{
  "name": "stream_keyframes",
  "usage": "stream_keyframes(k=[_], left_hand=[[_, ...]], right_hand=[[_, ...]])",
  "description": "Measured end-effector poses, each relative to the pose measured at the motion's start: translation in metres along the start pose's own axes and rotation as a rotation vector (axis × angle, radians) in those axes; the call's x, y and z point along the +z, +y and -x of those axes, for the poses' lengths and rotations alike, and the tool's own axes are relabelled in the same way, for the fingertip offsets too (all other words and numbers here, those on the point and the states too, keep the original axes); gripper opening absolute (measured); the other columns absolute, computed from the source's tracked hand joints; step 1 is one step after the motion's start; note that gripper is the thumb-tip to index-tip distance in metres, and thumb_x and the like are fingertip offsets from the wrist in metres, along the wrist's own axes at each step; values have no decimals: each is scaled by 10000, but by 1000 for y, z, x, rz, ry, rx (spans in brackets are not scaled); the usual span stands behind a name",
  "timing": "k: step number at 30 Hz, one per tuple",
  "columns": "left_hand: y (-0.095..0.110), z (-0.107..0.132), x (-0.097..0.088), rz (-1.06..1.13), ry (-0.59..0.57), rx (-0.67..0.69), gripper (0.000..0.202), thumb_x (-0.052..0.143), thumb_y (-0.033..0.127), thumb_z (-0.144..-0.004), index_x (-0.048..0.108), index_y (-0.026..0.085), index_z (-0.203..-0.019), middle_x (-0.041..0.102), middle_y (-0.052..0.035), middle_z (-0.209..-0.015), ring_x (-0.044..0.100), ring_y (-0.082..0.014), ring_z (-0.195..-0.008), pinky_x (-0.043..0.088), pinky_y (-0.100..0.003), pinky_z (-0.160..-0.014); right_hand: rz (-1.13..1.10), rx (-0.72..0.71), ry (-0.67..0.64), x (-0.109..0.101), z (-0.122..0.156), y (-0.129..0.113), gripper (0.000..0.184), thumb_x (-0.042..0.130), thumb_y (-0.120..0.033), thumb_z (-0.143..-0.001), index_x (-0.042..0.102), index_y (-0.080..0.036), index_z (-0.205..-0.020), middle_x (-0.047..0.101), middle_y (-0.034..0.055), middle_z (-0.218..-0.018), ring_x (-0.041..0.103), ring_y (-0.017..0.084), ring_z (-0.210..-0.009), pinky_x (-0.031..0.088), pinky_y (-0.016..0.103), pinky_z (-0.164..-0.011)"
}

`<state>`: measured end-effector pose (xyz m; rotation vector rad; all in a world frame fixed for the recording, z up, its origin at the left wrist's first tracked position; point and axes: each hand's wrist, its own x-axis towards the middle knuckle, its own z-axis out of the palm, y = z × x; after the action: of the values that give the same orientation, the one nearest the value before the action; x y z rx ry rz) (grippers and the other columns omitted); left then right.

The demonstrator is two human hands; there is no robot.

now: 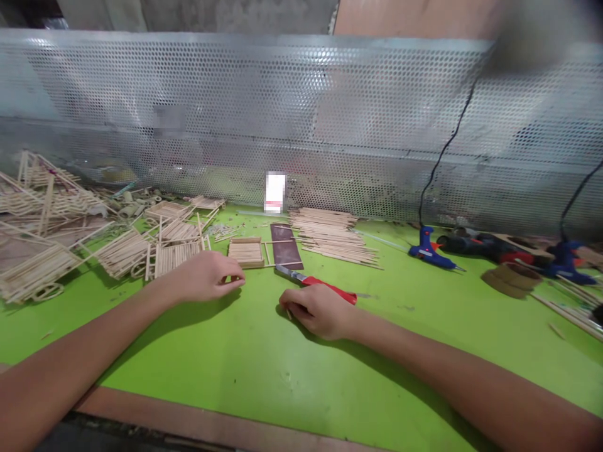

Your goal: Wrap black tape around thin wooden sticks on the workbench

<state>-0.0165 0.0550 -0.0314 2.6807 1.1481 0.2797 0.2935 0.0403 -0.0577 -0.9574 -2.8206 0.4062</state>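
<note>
My left hand [211,277] hovers low over the green table, fingers curved and a gap between thumb and forefinger; nothing shows in it. Just beyond it lies a small tray of thin wooden sticks [245,252], with two sticks reaching right onto a dark brown plate [286,246]. My right hand [319,310] is closed near the table, and a tiny pale stick piece [289,314] shows at its fingertips. Right behind that hand rests a red-handled tool [332,290] with a grey metal end.
Stick frames and trays [125,251] crowd the left side. Behind the plate lies a pile of loose sticks [332,235]. Blue glue guns [429,250] with hanging cords and a brown ring-shaped piece [511,279] are on the right. A perforated metal screen [226,125] closes the back.
</note>
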Motion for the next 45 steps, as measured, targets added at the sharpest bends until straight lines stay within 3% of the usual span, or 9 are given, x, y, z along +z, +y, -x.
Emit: stream_keyframes(k=[6, 10, 13, 16, 22, 26, 30, 36, 45], left_hand=[[-1, 0, 0, 5, -13, -5, 343, 511, 392, -1037, 806, 219, -1054, 812, -60, -975, 738, -204, -801, 571, -386, -824], [-1, 0, 1, 6, -1, -2, 328, 519, 388, -1033, 807, 231, -1052, 812, -51, -966, 732, -196, -788, 562, -386, -830], [0, 0, 1, 4, -1, 6, 328, 515, 386, -1028, 804, 235, -1061, 813, -47, -981, 732, -194, -798, 556, -380, -839], [2, 0, 1, 2, -16, 8, 339, 506, 389, -1025, 805, 231, -1057, 813, -49, -964, 726, -196, -780, 557, -379, -823], [2, -1, 2, 11, -10, 12, 322, 518, 369, -1017, 806, 229, -1045, 813, -60, -944, 730, -202, -760, 561, -399, -826], [1, 0, 3, 9, 5, 18, 323, 517, 386, -1019, 805, 239, -1026, 812, -55, -949, 726, -200, -758, 551, -395, -824], [4, -1, 1, 7, -20, 3, 340, 511, 399, -1021, 806, 231, -1013, 806, -54, -919, 717, -202, -740, 545, -386, -787], [8, -3, 0, 10, -57, -28, 334, 511, 376, -1015, 806, 221, -1000, 800, -64, -898, 720, -213, -737, 555, -399, -775], [5, 0, 1, 21, -67, -30, 348, 501, 400, -1026, 802, 227, -1004, 800, -60, -916, 712, -208, -749, 553, -393, -777]], right_hand=[[85, 29, 1, -3, 2, -6, 242, 479, -233, -1024, 646, -192, -1194, 735, 50, -832, 649, 194, -697, 447, 312, -637], [144, 139, 127, -19, 3, 2, 272, 491, -317, -1023, 646, -201, -1213, 733, 104, -1044, 677, 242, -904, 540, 375, -755], [246, 258, 232, -30, 3, 14, 359, 478, -454, -1044, 651, -187, -1209, 691, 146, -1194, 638, 295, -1069, 545, 449, -863], [286, 292, 171, -30, 2, 23, 382, 477, -483, -1050, 654, -168, -1175, 695, 152, -1147, 634, 297, -1014, 521, 464, -867], [283, 243, 140, -21, 1, 26, 267, 439, -317, -1076, 640, -150, -1130, 700, 137, -1064, 636, 263, -948, 466, 382, -826], [266, 226, 145, -38, 7, 22, 324, 332, -274, -1089, 618, -158, -1188, 717, 119, -997, 633, 232, -823, 405, 333, -684], [302, 85, 30, -52, 15, 19, 329, 355, -357, -1085, 638, -189, -1099, 719, 81, -896, 598, 201, -701, 329, 319, -606], [278, -54, -73, -33, 18, 15, 329, 352, -344, -1107, 625, -192, -1003, 663, 28, -783, 491, 137, -552, 303, 301, -547], [296, -241, -1, -23, 16, 10, 300, 389, -249, -1093, 637, -166, -947, 621, 37, -766, 510, 156, -683, 355, 282, -599]])
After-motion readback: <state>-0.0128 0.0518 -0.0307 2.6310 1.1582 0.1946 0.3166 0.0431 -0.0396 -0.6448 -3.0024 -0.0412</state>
